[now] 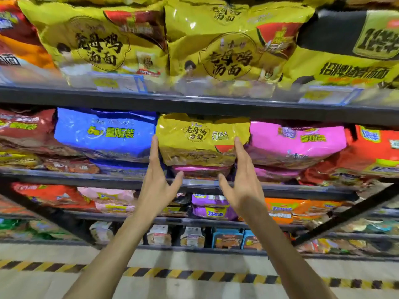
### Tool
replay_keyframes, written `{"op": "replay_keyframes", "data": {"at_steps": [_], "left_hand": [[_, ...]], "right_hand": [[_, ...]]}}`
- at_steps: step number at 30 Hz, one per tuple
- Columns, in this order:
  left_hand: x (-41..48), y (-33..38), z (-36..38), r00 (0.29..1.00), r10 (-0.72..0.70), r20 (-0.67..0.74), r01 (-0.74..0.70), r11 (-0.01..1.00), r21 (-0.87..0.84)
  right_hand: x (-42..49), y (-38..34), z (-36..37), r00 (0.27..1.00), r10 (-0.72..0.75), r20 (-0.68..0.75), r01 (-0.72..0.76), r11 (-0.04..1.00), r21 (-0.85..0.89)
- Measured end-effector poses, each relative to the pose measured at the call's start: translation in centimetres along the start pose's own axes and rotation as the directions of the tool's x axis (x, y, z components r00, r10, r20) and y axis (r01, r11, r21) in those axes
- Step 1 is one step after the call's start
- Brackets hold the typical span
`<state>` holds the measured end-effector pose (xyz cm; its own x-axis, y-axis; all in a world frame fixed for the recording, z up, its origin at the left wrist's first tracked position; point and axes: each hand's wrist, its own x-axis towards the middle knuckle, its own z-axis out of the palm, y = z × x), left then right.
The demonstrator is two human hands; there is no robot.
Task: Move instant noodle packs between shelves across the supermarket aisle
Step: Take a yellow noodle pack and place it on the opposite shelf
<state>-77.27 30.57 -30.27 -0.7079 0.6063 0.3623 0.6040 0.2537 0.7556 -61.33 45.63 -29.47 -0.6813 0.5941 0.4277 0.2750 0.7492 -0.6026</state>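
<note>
Right of the blue pack [105, 134], the left hand [158, 186] lays straight fingers on the left edge of the yellow pack [198, 143]. The right hand [241, 184], equally spread, touches its right side, beside the pink pack [298, 143]. Neither hand grasps it. They probably flank it in order to squeeze it. It sits on the middle shelf [86, 178], face to the aisle, long axis along the shelf.
</note>
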Motion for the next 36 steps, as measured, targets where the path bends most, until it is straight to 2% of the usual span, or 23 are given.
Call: {"op": "replay_keyframes", "data": {"at_steps": [2,7,11,19,21,26,31,36], "left_hand": [[0.4,0.0,0.8,1.0,0.015,-0.014,-0.016,1.0,-0.019],[0.1,0.8,1.6,0.996,0.056,-0.072,-0.06,0.997,-0.055],[-1.1,1.1,1.0,0.994,0.105,-0.041,-0.106,0.994,-0.027],[-3.8,2.0,0.5,0.998,0.035,-0.059,-0.042,0.991,-0.127],[-4.0,2.0,0.7,0.999,0.009,-0.05,-0.017,0.985,-0.17],[-3.7,1.6,0.6,1.0,0.0,-0.03,-0.006,0.982,-0.188],[-3.5,1.2,0.2,0.999,0.034,-0.031,-0.04,0.979,-0.199],[-3.7,1.7,0.0,0.999,-0.024,-0.021,0.017,0.962,-0.273]], "right_hand": [[-0.1,0.5,1.2,0.996,-0.072,-0.062,0.074,0.997,0.035],[0.1,-1.1,2.5,0.995,0.032,-0.092,-0.015,0.983,0.181],[-0.5,-1.7,1.7,0.989,-0.021,-0.147,0.053,0.975,0.217],[-2.4,-2.3,0.9,0.97,-0.05,-0.238,0.102,0.972,0.212],[-2.5,-2.3,1.1,0.976,-0.032,-0.217,0.08,0.973,0.215],[-2.8,-0.8,1.2,0.999,-0.01,-0.052,0.019,0.984,0.18],[-2.0,-0.9,0.6,0.998,0.064,0.023,-0.068,0.972,0.224],[-2.1,-2.2,0.4,0.994,0.079,0.071,-0.093,0.971,0.218]]}}
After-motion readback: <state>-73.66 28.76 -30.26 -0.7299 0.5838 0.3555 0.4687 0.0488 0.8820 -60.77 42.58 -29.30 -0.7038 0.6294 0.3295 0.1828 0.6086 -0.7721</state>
